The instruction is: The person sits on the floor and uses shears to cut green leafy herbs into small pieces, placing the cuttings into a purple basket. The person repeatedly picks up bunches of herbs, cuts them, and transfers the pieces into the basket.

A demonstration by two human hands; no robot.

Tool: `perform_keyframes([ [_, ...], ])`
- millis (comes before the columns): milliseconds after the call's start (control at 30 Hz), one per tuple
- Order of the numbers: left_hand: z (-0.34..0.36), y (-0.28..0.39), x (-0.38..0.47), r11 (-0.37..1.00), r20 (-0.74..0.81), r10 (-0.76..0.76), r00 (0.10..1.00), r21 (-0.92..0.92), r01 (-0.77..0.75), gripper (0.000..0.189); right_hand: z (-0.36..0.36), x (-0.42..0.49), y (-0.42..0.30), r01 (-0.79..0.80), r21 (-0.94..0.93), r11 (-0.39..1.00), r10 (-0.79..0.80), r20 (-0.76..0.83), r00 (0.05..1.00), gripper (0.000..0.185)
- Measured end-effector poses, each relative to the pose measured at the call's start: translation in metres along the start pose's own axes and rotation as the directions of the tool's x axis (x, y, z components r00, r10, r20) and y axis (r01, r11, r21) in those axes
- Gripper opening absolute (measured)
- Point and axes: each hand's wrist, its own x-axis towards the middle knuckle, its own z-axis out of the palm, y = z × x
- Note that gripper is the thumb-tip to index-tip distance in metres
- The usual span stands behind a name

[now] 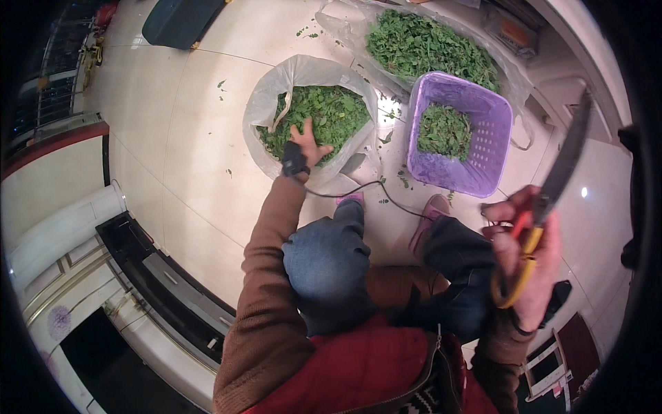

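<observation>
My left hand [309, 146], a black band on its wrist, reaches into a whitish plastic bag [261, 111] with its fingers spread over leafy greens [336, 111]. Nothing is visibly gripped by it. On the right, my right hand [538, 264] is raised near the camera and holds scissors [565, 155] with a yellow and red handle, blades pointing up and away. Between the hands stands a purple plastic basket [460, 178] with perforated sides, and a smaller heap of greens [444, 132] lies at its bottom.
Behind the basket, a big pile of greens [429, 44] rests on a spread clear plastic bag [341, 20]. Loose leaves [403, 178] are scattered over the tiled floor [207, 129]. A dark cable [357, 192] runs from my left wrist across my legs. A dark container [178, 23] stands at the far left.
</observation>
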Motion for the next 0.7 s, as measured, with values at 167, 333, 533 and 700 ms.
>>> perform_keyframes([
  [167, 0.03, -0.027, -0.001, 0.99, 0.078, 0.033, 0.996, -0.143, -0.021, 0.05, 0.018, 0.021, 0.024, -0.132, -0.087, 0.987, 0.144, 0.155, 0.977, 0.039],
  [333, -0.003, -0.051, -0.009, 0.792, -0.2, -0.227, 0.953, -0.608, 0.061, 0.032, 0.019, 0.026, 0.032, -0.075, -0.119, 0.99, 0.096, 0.182, 0.979, 0.038],
  [533, -0.056, -0.035, -0.001, 0.448, 0.322, -0.271, 0.907, -0.792, 0.415, 0.047, 0.019, 0.025, 0.032, -0.086, -0.141, 0.986, 0.114, 0.203, 0.973, 0.039],
  [700, -0.067, -0.038, -0.009, 0.238, 0.395, -0.13, 0.909, -0.878, 0.415, 0.058, 0.016, 0.029, 0.031, -0.1, -0.202, 0.974, 0.137, 0.175, 0.975, 0.039],
])
